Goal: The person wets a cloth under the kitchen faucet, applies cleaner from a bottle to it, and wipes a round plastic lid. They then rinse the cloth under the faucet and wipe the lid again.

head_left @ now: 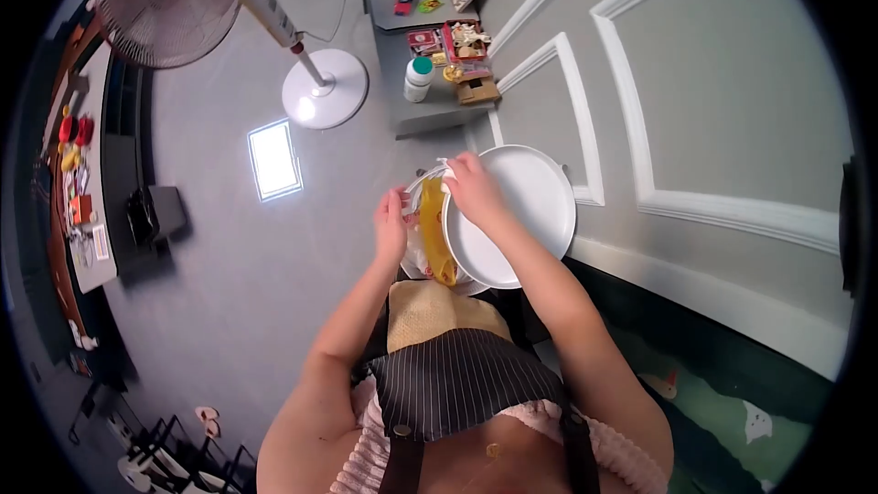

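Observation:
A round white bin [471, 289] stands in front of me with its flat round white lid [535, 210] tipped up on the right. A yellow plastic bag [437, 238] and whitish plastic with red marks [413, 242] show in its mouth. My right hand [473, 187] reaches across the lid, its fingers closed on something small and white at the bin's far side; I cannot make out what it is. At the bin's left edge is my left hand [393, 220], fingers raised and partly apart, with nothing visible in them. Whether it touches the rim is unclear.
A white standing fan [325, 89] is ahead to the left. Beyond the bin, a grey shelf unit [439, 119] holds a white bottle with a green cap [419, 80] and small boxes [466, 41]. A panelled wall [732, 110] runs along the right. A long desk [96, 256] lies far left.

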{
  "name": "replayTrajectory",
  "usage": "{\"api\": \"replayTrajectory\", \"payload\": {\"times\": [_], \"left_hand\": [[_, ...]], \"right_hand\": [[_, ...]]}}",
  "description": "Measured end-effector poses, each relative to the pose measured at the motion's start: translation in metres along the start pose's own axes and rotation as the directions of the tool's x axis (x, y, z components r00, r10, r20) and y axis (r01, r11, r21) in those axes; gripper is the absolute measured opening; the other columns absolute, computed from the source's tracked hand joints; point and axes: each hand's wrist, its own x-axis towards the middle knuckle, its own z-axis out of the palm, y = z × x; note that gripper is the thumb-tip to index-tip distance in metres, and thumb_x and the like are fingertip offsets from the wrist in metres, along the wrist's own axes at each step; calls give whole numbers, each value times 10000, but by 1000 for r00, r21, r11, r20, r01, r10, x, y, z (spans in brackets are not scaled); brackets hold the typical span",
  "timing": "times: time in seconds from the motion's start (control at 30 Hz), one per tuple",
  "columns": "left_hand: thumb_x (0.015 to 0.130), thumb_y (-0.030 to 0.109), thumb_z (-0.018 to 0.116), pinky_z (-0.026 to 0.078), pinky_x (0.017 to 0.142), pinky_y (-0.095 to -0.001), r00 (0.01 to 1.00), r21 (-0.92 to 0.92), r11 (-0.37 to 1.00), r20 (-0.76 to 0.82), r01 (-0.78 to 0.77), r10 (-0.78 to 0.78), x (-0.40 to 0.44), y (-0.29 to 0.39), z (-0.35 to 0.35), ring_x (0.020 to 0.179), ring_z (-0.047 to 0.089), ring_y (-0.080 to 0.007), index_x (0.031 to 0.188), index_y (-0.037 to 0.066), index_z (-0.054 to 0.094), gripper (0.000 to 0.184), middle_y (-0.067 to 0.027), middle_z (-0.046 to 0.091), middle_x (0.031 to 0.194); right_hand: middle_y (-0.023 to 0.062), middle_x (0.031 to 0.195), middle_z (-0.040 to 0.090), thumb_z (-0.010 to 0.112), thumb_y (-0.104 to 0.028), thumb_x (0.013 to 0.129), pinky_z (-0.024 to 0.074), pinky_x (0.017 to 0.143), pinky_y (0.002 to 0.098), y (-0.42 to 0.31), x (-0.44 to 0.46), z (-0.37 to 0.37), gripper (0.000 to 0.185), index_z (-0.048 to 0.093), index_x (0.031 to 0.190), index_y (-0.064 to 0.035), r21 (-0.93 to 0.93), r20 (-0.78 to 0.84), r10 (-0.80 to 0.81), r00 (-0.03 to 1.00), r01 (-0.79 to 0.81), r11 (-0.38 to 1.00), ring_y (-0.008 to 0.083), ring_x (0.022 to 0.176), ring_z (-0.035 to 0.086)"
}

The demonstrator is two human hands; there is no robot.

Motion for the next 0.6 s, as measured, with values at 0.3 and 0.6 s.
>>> {"api": "replayTrajectory", "payload": {"times": [0.3,0.6], "left_hand": [[908,110,522,393,1012,-438,954,526,800,89,-289,287,15,-94,-49,1198,491,-392,1307,14,500,411,-212,540,1272],[877,8,491,407,1008,-388,953,325,905,-36,-275,302,14,-107,-37,1159,531,-365,1278,6,529,403,-210,562,1240]], "right_hand": [[41,860,650,614,-190,729,416,848,380,-24,-41,51,148,727,802,-129,-562,727,14,686,583,586,240,963,548],[38,696,624,640,-212,672,450,693,388,26,56,18,84,694,652,-150,-604,395,-218,893,431,671,258,767,577]]}}
